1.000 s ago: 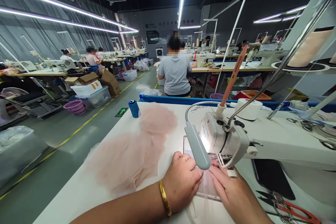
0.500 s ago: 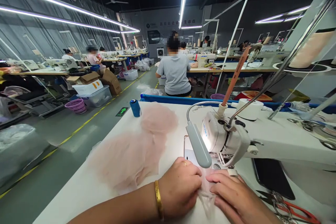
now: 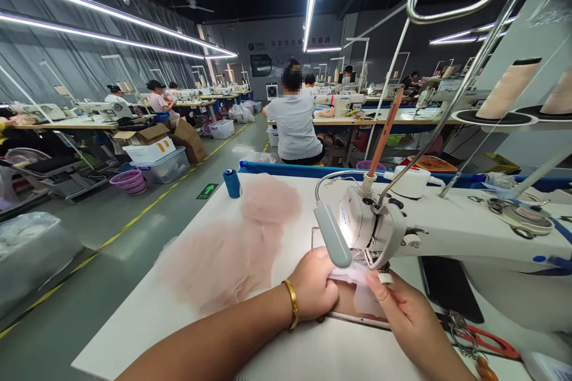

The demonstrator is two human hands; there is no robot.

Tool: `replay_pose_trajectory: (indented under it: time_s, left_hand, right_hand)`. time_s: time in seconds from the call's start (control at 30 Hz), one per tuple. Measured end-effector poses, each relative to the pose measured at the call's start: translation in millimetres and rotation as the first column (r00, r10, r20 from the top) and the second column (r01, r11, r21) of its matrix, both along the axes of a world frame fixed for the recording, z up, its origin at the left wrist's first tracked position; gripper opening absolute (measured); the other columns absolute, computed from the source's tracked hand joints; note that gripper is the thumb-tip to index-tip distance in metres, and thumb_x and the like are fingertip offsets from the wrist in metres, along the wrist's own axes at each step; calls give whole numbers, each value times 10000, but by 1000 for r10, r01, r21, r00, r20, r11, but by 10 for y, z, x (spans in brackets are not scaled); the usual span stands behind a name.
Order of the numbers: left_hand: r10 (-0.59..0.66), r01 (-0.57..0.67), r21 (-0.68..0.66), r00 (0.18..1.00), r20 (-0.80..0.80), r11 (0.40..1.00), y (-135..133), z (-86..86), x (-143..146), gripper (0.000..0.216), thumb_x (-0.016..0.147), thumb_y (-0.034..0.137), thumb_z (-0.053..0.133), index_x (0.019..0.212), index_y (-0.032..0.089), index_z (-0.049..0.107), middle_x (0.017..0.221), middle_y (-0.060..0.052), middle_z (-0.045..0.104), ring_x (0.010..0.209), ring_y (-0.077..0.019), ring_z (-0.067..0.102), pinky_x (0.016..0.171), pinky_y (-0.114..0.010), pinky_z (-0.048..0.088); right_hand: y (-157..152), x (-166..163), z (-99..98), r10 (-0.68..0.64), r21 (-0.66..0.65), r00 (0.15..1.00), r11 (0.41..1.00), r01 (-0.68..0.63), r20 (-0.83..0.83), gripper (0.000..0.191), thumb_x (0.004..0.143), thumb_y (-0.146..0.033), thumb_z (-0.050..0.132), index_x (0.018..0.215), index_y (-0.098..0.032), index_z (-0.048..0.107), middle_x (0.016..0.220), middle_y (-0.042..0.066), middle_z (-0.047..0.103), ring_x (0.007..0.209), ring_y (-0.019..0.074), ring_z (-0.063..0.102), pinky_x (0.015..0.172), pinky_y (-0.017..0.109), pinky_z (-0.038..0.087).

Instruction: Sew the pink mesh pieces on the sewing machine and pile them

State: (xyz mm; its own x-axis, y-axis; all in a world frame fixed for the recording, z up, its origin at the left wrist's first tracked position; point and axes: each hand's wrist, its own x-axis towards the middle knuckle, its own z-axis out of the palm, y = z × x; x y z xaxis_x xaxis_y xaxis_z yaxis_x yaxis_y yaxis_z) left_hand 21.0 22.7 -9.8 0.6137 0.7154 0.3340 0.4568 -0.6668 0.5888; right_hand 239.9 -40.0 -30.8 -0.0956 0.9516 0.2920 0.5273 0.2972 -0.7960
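In the lower centre of the frame the fingers of the left hand are curled closed on one small pale pink sheer piece. The right hand pinches the same piece between thumb and fingers, just under the head of one white sewing machine. The left wrist carries one gold bracelet, left of it lie one heap of pink tulle and one blue thread spool, at the lower right lies one pair of red-handled scissors, and at the upper right stand two pale thread cones.
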Motion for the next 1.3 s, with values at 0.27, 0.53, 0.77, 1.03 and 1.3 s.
replay_pose_trajectory:
  time_s: [0.27, 0.53, 0.77, 1.03, 1.3]
  left_hand:
    - [-11, 11, 57, 1000, 6, 998, 32, -86, 22, 82, 754, 118, 616, 762, 190, 653, 923, -43, 667, 870, -213, 613, 797, -308, 520]
    - [14, -14, 66, 1000, 6, 998, 51, -188, 15, 200, 847, 244, 766, 693, 177, 658, 854, -31, 645, 838, -197, 614, 778, -297, 505]
    - [-87, 82, 59, 992, 92, 995, 33, -125, -25, 179, 896, 229, 736, 736, 173, 678, 863, -34, 649, 840, -189, 616, 776, -289, 498]
    - [-113, 114, -9, 990, 80, 993, 60, -38, -15, 192, 861, 66, 591, 777, 201, 699, 835, 4, 680, 784, -161, 633, 785, -267, 546]
    - [-112, 105, 50, 982, 150, 993, 22, -92, -6, 89, 834, 207, 751, 759, 187, 707, 881, -24, 688, 832, -179, 649, 777, -274, 548]
  right_hand:
    - [54, 11, 16, 54, -13, 985, 998, -57, -165, 437, 1071, -544, 544, 1245, -215, 774, 1244, 108, 809, 1153, 293, 768, 993, 315, 619]
    - [39, -19, 8, 24, -50, 983, 998, -34, -181, 445, 1033, -602, 584, 1058, -225, 820, 1006, 74, 846, 954, 267, 801, 941, 302, 640]
    - [17, 21, -34, 40, -33, 993, 998, -44, -112, 447, 1058, -583, 555, 1140, -222, 804, 1031, 80, 840, 963, 260, 795, 911, 281, 640]
    - [42, 59, -39, 60, -16, 996, 998, -61, -63, 429, 1082, -527, 522, 1200, -219, 796, 1138, 92, 836, 1058, 278, 798, 927, 286, 642]
    - [12, 44, -53, 54, 22, 998, 998, -54, -26, 395, 1073, -519, 539, 1097, -222, 799, 986, 69, 840, 882, 248, 807, 823, 260, 654]
